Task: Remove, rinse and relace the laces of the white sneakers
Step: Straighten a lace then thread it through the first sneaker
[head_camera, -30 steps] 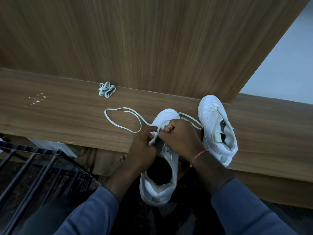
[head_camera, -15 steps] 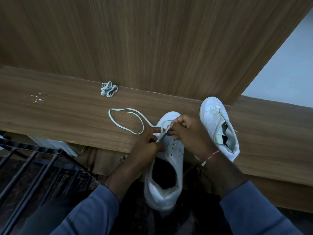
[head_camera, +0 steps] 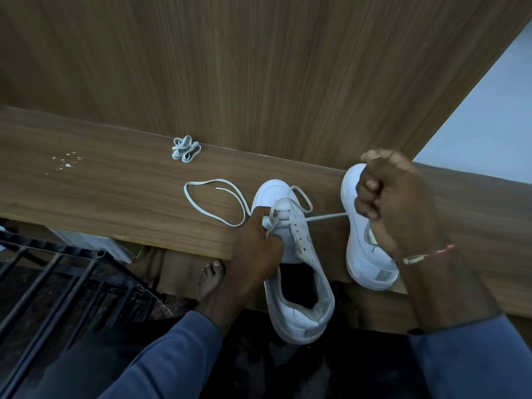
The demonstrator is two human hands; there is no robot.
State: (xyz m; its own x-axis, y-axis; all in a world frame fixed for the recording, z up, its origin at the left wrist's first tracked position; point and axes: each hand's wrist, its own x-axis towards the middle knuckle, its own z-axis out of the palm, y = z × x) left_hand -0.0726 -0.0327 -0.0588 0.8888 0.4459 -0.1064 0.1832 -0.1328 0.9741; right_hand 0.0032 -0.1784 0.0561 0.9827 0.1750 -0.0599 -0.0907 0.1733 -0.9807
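Left hand (head_camera: pixel 253 246) grips near sneaker (head_camera: pixel 299 286) at forefoot, fingers curled on its side; toe points away from me, heel overhangs worktop (head_camera: pixel 115 197) edge. Right hand (head_camera: pixel 394 203) fisted on lace (head_camera: pixel 325 218), taut rightward from eyelet, probably lowest one. Second sneaker (head_camera: pixel 365 263) just beside, parallel

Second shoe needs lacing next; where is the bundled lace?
Head view: the bundled lace lies on the wooden shelf by the back panel, left of the held sneaker.

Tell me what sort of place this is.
Likely a room at home, though unsure: a wood-grain ledge against a matching wall panel, a bare foot below it, a black metal rack.
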